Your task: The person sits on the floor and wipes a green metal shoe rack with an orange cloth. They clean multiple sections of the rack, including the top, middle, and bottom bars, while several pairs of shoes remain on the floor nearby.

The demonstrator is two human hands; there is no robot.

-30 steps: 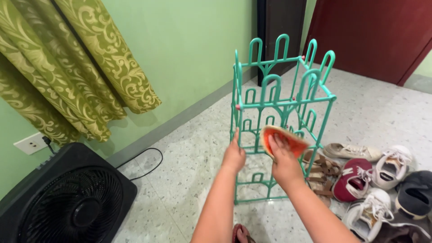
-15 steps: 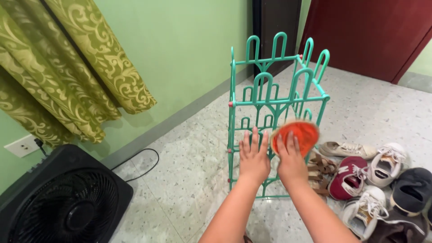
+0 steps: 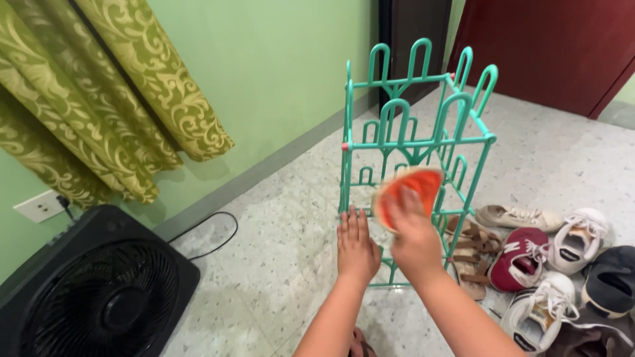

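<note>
The orange slipper [image 3: 405, 193] shows its flat orange sole with a pale rim, tilted up against the middle tier of the teal wire shoe rack [image 3: 415, 142]. The right hand [image 3: 411, 233], somewhat blurred, grips its lower end; the left hand [image 3: 356, 244] is spread flat, fingers open, touching the rack's front. At three o'clock, sneakers [image 3: 582, 239] and brown sandals [image 3: 471, 250] crowd the floor [image 3: 278, 264]. A black box fan [image 3: 99, 291] sits at eight o'clock.
</note>
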